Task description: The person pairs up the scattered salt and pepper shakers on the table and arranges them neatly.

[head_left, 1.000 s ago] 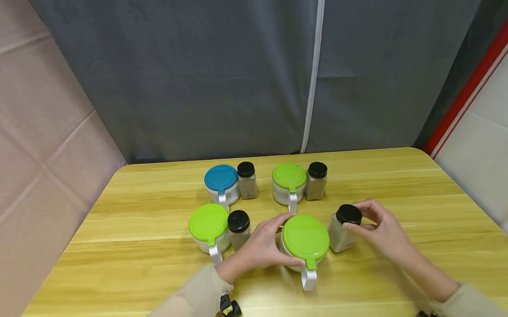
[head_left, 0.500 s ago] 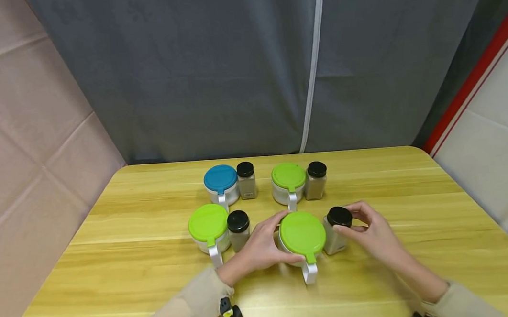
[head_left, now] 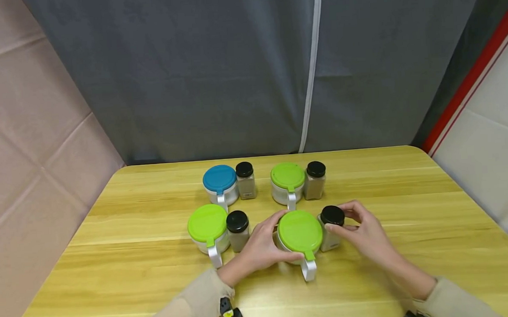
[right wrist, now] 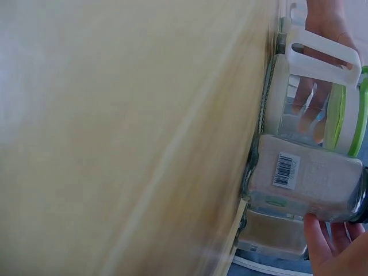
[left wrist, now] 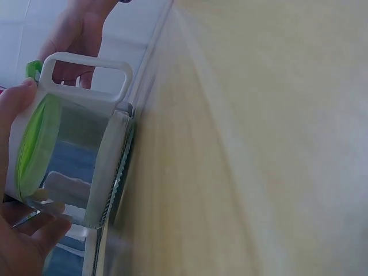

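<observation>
Near the table's middle, my left hand (head_left: 265, 246) grips a clear seasoning jar (head_left: 300, 232) with a green lid, fingers and thumb around its left side. The jar's white handle (left wrist: 86, 60) points towards me. My right hand (head_left: 365, 231) pinches a square glass spice bottle (head_left: 329, 243) just below its black cap. In the right wrist view the spice bottle, with a pale filling and a barcode label (right wrist: 286, 170), stands upright on the table, right up against the seasoning jar's side. Several fingers of the left hand show through the jar's glass.
Behind stand a blue-lidded jar (head_left: 219, 178) with a black-capped bottle (head_left: 247, 185) and a green-lidded jar (head_left: 287, 176) with another bottle (head_left: 315, 186). Front left, a green-lidded jar (head_left: 207, 224) stands beside a bottle (head_left: 238, 231), close to my left wrist. A grey curtain (head_left: 190, 85) hangs behind the table.
My right hand has brought the spice bottle leftwards to the green-lidded seasoning jar. The left hand keeps its grip, and the jar has shifted slightly left and away from me.
</observation>
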`<state>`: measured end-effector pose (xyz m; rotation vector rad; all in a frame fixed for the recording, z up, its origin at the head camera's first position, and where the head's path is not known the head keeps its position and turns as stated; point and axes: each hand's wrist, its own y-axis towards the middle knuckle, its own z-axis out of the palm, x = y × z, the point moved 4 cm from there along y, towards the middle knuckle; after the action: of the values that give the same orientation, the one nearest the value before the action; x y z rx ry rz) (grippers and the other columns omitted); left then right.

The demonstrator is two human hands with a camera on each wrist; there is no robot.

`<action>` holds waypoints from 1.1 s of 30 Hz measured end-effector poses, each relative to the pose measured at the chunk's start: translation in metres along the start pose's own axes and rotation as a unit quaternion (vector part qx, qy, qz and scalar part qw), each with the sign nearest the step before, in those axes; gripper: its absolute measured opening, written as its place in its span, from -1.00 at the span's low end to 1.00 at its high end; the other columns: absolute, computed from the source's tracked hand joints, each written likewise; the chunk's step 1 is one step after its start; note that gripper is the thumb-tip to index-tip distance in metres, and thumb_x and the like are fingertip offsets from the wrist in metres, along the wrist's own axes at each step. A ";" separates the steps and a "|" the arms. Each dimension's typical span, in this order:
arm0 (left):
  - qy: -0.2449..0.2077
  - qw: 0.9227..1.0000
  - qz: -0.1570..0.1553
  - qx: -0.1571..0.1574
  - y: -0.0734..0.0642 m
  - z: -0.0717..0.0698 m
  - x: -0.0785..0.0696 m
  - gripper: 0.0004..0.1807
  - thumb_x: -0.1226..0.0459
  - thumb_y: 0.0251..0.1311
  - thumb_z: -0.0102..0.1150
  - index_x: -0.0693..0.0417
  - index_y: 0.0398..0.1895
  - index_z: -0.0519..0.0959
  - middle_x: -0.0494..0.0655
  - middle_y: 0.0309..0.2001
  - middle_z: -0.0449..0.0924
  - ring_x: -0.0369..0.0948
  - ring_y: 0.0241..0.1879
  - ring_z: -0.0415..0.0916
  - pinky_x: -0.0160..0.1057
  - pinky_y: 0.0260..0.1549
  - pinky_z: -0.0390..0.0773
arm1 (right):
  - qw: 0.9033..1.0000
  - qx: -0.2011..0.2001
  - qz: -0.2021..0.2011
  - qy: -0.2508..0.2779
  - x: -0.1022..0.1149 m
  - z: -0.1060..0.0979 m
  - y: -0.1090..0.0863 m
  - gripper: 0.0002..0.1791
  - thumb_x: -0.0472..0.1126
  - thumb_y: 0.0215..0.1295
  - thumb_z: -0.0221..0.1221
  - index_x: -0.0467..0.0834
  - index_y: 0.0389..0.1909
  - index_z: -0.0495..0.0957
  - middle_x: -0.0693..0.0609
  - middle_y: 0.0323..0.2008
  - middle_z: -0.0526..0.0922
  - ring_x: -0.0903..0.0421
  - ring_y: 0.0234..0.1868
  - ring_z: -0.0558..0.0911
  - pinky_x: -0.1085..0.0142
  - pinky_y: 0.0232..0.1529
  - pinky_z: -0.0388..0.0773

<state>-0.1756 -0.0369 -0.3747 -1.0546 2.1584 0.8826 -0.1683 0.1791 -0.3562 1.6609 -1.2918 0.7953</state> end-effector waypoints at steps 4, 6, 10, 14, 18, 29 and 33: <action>-0.012 1.000 -0.012 0.001 -0.001 0.000 0.002 -0.01 -0.05 -0.32 0.41 0.12 0.23 0.18 -0.12 0.06 0.37 -0.25 -0.03 0.35 -0.22 -0.08 0.38 | 1.000 -0.002 0.012 -0.003 0.002 0.001 0.000 -0.54 -0.20 -0.05 0.33 -0.24 -0.15 0.38 -0.09 -0.16 0.45 0.03 -0.09 0.46 0.40 -0.27 0.50; -0.022 1.000 -0.021 0.002 -0.002 0.001 0.005 -0.01 -0.04 -0.31 0.40 0.10 0.24 0.16 -0.14 0.06 0.36 -0.25 -0.01 0.34 -0.21 -0.05 0.36 | 1.000 0.003 0.019 -0.005 0.002 0.002 0.000 -0.52 -0.17 -0.05 0.33 -0.25 -0.13 0.36 -0.11 -0.14 0.44 0.01 -0.07 0.45 0.38 -0.26 0.50; -0.057 0.998 -0.036 0.000 -0.003 0.002 0.008 -0.02 0.01 -0.30 0.42 0.04 0.23 0.10 -0.15 0.09 0.34 -0.26 0.04 0.29 -0.17 0.03 0.28 | 0.999 0.022 0.031 -0.011 0.003 0.003 0.001 -0.45 -0.11 -0.03 0.31 -0.27 -0.08 0.32 -0.15 -0.09 0.41 -0.05 -0.02 0.42 0.33 -0.21 0.50; -0.080 0.996 -0.040 -0.007 -0.005 0.002 0.008 -0.04 0.04 -0.30 0.43 0.02 0.19 0.08 -0.16 0.08 0.34 -0.27 0.06 0.26 -0.14 0.07 0.21 | 0.999 0.031 0.036 -0.014 0.003 0.003 0.001 -0.41 -0.08 -0.03 0.30 -0.28 -0.05 0.30 -0.17 -0.05 0.39 -0.08 0.00 0.41 0.31 -0.20 0.50; -0.101 0.994 -0.040 -0.012 -0.007 0.002 0.008 -0.06 0.05 -0.28 0.42 0.01 0.19 0.09 -0.17 0.11 0.29 -0.26 0.10 0.22 -0.17 0.10 0.19 | 0.999 0.040 0.034 -0.001 0.004 0.004 0.000 -0.41 -0.10 -0.04 0.31 -0.27 -0.03 0.31 -0.15 -0.04 0.39 -0.06 0.01 0.40 0.32 -0.19 0.49; -0.122 0.991 -0.051 -0.011 -0.013 0.003 0.011 -0.10 0.04 -0.16 0.34 -0.20 0.27 0.07 -0.18 0.12 0.15 -0.22 0.11 0.17 -0.06 0.10 0.14 | 0.998 0.062 0.011 0.020 0.002 0.001 -0.001 -0.40 -0.19 -0.07 0.33 -0.28 0.00 0.32 -0.14 -0.07 0.42 -0.03 -0.02 0.41 0.30 -0.18 0.49; -0.140 0.988 -0.060 -0.006 -0.014 0.004 0.014 -0.11 0.07 -0.12 0.33 -0.23 0.29 0.05 -0.20 0.16 0.15 -0.22 0.10 0.19 -0.01 0.10 0.10 | 0.998 0.058 0.007 0.007 0.003 0.001 -0.003 -0.39 -0.16 -0.09 0.34 -0.27 -0.02 0.33 -0.12 -0.11 0.44 -0.01 -0.05 0.42 0.35 -0.23 0.50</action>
<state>-0.1707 -0.0469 -0.3913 -0.9898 1.8411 0.9292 -0.1649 0.1769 -0.3550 1.7345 -1.2696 0.9040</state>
